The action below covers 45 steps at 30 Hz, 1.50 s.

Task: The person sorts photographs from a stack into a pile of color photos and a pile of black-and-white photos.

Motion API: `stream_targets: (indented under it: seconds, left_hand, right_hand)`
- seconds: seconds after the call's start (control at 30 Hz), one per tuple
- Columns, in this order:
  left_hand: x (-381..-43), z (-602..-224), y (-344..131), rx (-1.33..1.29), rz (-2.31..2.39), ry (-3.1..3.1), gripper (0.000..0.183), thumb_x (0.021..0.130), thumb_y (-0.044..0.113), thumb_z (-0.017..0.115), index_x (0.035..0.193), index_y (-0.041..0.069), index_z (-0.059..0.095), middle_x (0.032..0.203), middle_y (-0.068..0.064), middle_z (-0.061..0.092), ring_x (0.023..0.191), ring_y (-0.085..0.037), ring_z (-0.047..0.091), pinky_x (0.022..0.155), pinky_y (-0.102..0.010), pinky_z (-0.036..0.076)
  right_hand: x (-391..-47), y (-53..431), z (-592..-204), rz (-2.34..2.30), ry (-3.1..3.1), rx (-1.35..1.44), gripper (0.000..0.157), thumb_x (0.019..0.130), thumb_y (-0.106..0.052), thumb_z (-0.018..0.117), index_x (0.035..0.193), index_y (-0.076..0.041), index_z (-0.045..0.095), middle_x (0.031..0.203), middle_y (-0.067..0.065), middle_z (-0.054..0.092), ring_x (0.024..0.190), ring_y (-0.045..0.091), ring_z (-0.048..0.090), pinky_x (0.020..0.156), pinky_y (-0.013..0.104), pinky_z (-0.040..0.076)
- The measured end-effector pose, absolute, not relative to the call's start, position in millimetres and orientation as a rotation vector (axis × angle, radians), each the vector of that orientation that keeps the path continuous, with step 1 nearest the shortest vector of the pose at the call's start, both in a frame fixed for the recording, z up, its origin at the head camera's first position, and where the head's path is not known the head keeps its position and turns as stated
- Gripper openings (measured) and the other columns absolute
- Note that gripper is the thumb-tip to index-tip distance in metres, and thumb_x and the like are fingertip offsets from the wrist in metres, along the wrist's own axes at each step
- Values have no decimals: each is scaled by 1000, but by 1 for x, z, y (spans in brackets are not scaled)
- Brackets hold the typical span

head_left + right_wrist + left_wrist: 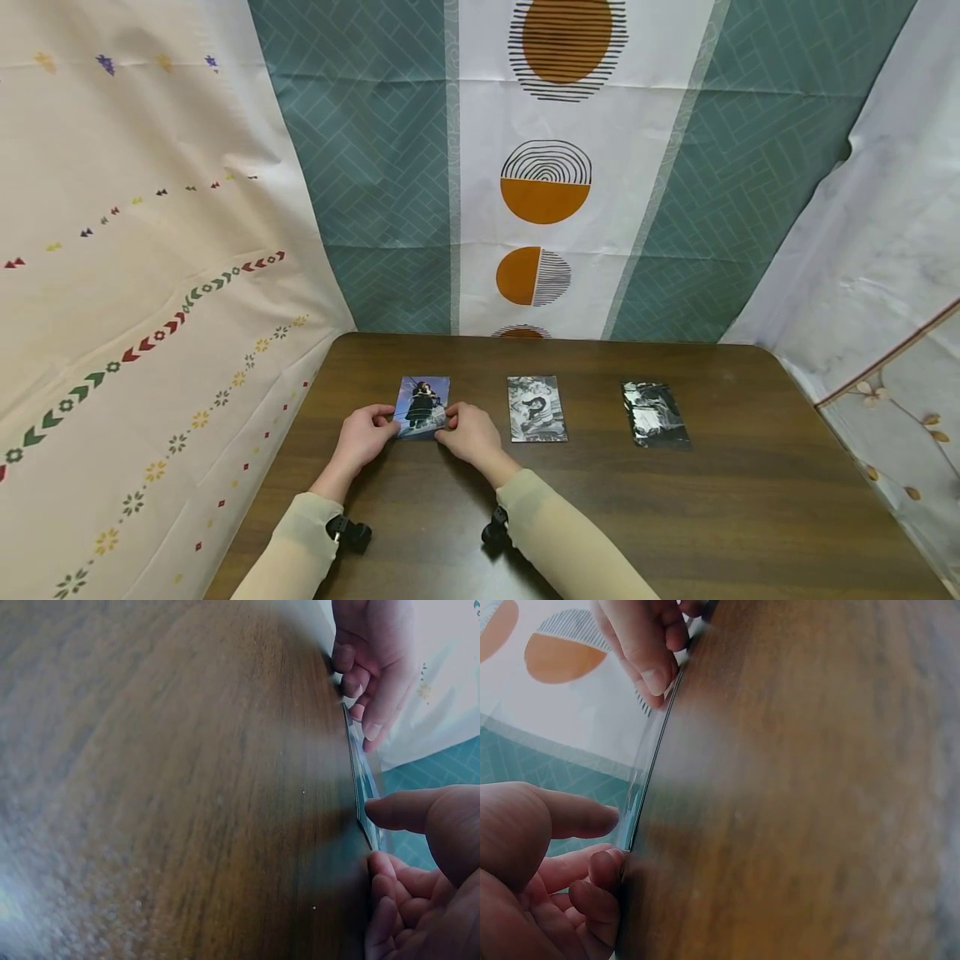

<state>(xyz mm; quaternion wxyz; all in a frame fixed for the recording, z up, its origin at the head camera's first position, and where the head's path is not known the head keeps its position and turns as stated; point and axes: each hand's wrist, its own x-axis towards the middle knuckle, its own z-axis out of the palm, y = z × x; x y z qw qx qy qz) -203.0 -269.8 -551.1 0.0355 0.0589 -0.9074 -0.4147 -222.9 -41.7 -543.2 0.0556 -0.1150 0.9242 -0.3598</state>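
A small picture card [422, 407] with a dark figure on a blue-purple ground lies flat at the left of the table. My left hand [365, 435] pinches its left edge near the lower corner. On the opposite side, my right hand [469, 433] holds the right edge between thumb and fingers. Seen almost edge-on in the left wrist view, the card [649, 776] is a thin, shiny strip close over the wood. In the right wrist view, my right thumb [401, 810] rests on the card's top face, the other fingers curled beside the corner.
To the right lies a grey-and-white card [537, 408] with a dark curling shape. Farther right is a glossy black rectangular piece [656, 415], slightly turned. The brown table [675, 517] ends at a patterned curtain [390, 208], with cloth hanging at both sides.
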Motion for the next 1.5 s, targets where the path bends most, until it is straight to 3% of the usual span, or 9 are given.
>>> stream_targets:
  seconds: [1.27,1.5]
  left_hand:
    - [-202,-549,-268,165,-1285,-2821,41,101,17,68,137,-4,70,84,-6,59,76,-21,52,65,-34,40]
    - [-203,-549,-270,216,-1352,-2815,45,101,19,70,141,-3,66,91,-9,59,81,-24,53,68,-35,42]
  right_hand:
    - [-223,-38,-542,-1128,2766,-399,38,91,-28,85,121,-8,74,98,-3,69,92,20,68,85,42,56]
    - [-224,-35,-542,-1201,2721,-428,36,91,-25,85,119,-6,73,97,-2,71,91,20,68,86,41,55]
